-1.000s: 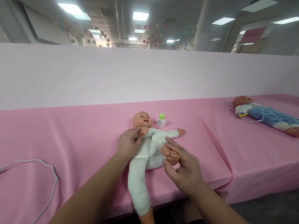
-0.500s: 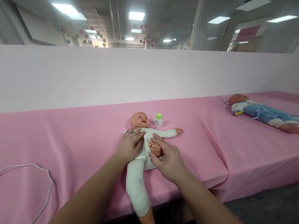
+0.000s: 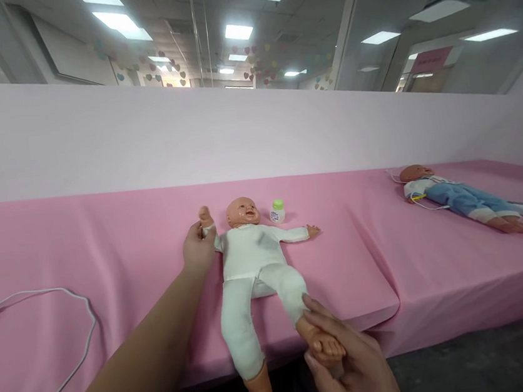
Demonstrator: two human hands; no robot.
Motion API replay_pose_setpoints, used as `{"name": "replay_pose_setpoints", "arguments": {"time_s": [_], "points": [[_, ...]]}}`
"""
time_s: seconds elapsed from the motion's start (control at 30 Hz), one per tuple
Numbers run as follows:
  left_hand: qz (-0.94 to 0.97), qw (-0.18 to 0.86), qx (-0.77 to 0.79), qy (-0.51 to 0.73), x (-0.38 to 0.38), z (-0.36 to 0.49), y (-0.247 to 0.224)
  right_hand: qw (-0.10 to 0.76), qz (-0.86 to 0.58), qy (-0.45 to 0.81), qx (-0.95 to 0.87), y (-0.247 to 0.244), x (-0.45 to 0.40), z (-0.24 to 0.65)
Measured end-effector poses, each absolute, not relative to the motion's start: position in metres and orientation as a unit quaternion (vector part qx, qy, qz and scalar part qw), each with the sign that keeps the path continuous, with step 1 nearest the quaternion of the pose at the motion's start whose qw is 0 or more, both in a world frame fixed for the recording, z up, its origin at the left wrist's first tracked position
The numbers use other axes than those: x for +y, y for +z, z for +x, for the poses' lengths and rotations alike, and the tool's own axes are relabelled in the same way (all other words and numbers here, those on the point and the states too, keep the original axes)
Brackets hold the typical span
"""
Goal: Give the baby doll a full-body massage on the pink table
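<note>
A baby doll [image 3: 251, 250] in a white suit lies face up on the pink-covered table [image 3: 152, 227], its bare feet toward me. My left hand [image 3: 199, 247] is closed round the doll's forearm at the left, near its raised hand [image 3: 204, 216]. With my right hand [image 3: 350, 359] I hold the doll's foot [image 3: 326, 345] at the right, fingers above the ankle and thumb below. That leg is stretched toward me; the other leg [image 3: 241, 330] hangs past the table edge. Beside the doll's head stands a small bottle [image 3: 277, 212] with a green cap.
A second doll [image 3: 462, 197] in blue trousers lies on the pink cover at the right, a thin tube round it. A white cable [image 3: 89, 338] curves across the left side. Behind the table runs a white low wall [image 3: 235, 130] with glass above it.
My left hand has moved from the doll's chest out to its forearm. My right hand has brought the foot down from the belly toward me, and the bent leg is now extended.
</note>
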State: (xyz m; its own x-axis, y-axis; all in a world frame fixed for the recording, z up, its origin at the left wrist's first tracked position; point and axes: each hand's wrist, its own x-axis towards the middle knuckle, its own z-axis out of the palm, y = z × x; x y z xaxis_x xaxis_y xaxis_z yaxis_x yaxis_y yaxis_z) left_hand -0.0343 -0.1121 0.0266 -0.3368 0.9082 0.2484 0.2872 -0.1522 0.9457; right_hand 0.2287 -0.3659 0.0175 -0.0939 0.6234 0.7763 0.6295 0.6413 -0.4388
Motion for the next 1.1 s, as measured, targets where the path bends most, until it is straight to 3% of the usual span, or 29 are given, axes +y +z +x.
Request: {"name": "replay_pose_setpoints", "arguments": {"time_s": [0.3,0.5,0.8,1.1], "points": [[0.318,0.384,0.600,0.626,-0.095,-0.040,0.016,0.474,-0.403,0.042,-0.782,-0.052,-0.378,0.235],[0.323,0.385,0.579,0.642,-0.094,-0.039,0.015,0.490,-0.407,0.024,-0.771,-0.048,-0.374,0.231],[0.536,0.284,0.481,0.633,-0.122,-0.016,0.027,0.515,-0.431,0.026,-0.741,-0.010,-0.375,0.242],[0.775,0.110,0.471,0.407,-0.145,0.007,0.032,0.540,-0.466,0.071,-0.697,-0.001,-0.353,0.244]]}}
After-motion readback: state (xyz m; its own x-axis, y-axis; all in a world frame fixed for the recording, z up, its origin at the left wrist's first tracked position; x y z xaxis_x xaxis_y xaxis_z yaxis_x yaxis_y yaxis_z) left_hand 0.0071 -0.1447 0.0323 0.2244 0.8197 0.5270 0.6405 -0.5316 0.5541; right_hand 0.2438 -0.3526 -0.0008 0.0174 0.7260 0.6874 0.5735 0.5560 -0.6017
